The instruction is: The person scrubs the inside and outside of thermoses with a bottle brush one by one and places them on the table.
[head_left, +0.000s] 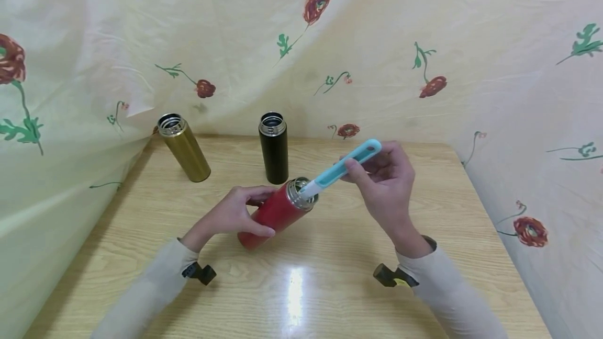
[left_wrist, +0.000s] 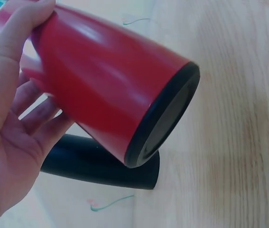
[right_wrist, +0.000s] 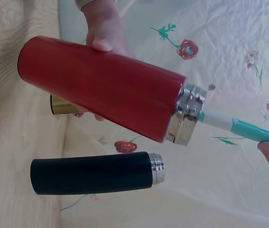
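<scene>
My left hand (head_left: 235, 212) grips a red thermos flask (head_left: 275, 214) round its body and holds it tilted, mouth up to the right. In the left wrist view the black base of the red flask (left_wrist: 110, 80) hangs over the table. My right hand (head_left: 388, 187) pinches the light-blue handle of a bottle brush (head_left: 341, 170) between thumb and fingers. The brush's white neck runs into the flask's steel mouth, and its head is hidden inside. The right wrist view shows the brush handle (right_wrist: 253, 130) nearly in line with the red flask (right_wrist: 101, 90).
A black flask (head_left: 274, 150) without a lid stands behind the red one. Farther left stands a gold flask (head_left: 186, 148), also lidless. The wooden table (head_left: 377, 297) ends at a flowered cloth (head_left: 254, 30) hung behind and at the sides.
</scene>
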`<state>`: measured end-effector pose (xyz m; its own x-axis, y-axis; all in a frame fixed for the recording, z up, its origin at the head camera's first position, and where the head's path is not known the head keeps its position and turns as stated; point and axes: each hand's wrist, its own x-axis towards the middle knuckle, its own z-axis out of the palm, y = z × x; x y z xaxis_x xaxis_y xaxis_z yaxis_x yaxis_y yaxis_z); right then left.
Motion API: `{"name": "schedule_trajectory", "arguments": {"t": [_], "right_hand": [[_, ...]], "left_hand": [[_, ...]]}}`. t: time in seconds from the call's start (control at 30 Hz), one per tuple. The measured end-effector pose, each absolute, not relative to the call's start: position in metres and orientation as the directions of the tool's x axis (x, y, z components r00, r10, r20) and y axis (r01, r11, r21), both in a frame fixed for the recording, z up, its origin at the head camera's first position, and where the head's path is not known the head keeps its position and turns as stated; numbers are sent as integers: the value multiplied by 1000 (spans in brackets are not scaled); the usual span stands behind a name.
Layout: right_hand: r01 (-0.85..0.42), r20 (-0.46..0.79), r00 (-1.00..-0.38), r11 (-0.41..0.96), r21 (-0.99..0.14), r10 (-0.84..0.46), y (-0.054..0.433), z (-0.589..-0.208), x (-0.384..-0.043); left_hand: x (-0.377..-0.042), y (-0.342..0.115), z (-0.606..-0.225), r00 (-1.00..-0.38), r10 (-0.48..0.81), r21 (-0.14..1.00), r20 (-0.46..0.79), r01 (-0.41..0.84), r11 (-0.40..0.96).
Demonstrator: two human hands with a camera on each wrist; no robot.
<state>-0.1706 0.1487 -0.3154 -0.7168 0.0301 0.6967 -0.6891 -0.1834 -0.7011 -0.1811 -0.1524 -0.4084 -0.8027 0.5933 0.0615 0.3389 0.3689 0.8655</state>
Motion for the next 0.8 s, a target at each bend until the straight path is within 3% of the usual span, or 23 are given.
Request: {"name": "schedule_trajectory", "arguments": {"t": [0.37,0.8], "right_hand": [[-653,652,-757,-85,-753,43,138,-332,-168],[-631,640,-766,-127,-765,-56,130,-352,-174]], "left_hand": [[-178,-147,-410,-836,541,848,90,350,399],[-179,-146,-407,-831,554,840,39,327,432]]}}
